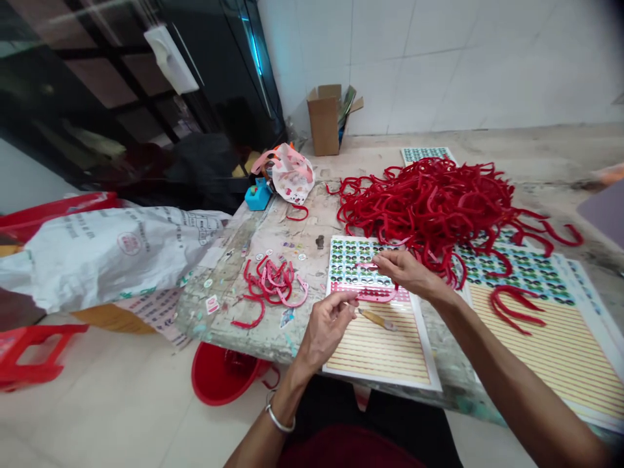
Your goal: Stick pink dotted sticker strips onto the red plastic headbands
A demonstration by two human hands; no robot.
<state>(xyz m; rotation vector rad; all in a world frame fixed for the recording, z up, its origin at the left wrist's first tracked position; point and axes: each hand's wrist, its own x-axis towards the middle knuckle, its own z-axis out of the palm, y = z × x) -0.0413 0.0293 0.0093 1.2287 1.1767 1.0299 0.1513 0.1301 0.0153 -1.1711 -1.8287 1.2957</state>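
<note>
As the view runs from the left, a red plastic stool (43, 331) stands on the tiled floor beside a printed white woven sack (112, 253), which slumps against the edge of a worn, paint-stained table (219, 318). A red basin (219, 377) sits on the floor below that edge. On the tabletop, a loose heap of U-shaped red plastic bands (273, 283) lies among small stickers, with a blue tape dispenser (258, 195) and a pink-printed plastic bag (292, 172) farther up, near a cardboard box (324, 120) by the wall. The left hand (324, 331), a metal bangle (279, 416) on its wrist, is half closed, thumb and fingertips drawn together just above a printed sheet (375, 312); whether they pinch anything there cannot be told. A small wooden-handled tool (377, 320) lies on that sheet just below them. The right hand (404, 273) reaches across, its fingers closed over a red band (375, 296) on the sheet's upper part and seeming to hold it. Just beyond rises a large tangled mound of the same bands (429, 214), spilling rightward onto a second printed sheet (536, 312), where a few more bands (511, 309) lie apart.
</note>
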